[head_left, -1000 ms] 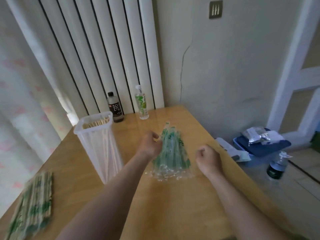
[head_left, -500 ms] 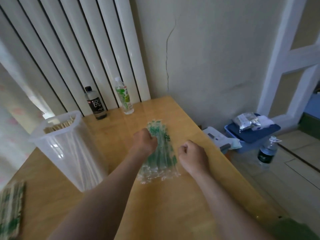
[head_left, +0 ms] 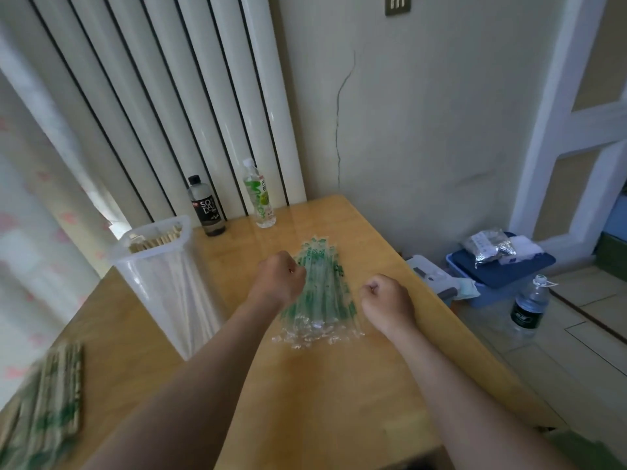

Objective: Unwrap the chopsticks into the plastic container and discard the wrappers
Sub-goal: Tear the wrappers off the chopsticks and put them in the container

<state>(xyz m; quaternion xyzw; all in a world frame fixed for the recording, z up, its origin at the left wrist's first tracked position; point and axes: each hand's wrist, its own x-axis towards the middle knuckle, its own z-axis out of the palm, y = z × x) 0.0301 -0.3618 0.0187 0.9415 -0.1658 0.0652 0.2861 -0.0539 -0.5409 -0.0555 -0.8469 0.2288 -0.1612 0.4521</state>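
**Two fists flank one pile of wrappers**

One heap of empty wrappers [head_left: 320,293] lies mid-table [head_left: 339,401]. Its long axis runs away from the person toward the wall, with the crinkled clear ends nearest and the green print farther off.

The left hand [head_left: 280,279] is curled at the heap's left edge; whether it pinches a wrapper cannot be told. The right hand [head_left: 386,301] is a closed fist just right of the heap, gripping nothing visible.

One tall clear plastic container [head_left: 163,283] stands to the left, with bare chopsticks [head_left: 156,237] upright inside. One blurred bundle of wrapped chopsticks [head_left: 44,401] lies at the near left. Two bottles, a soda bottle [head_left: 206,210] and a green-labelled bottle [head_left: 259,198], stand at the far edge.
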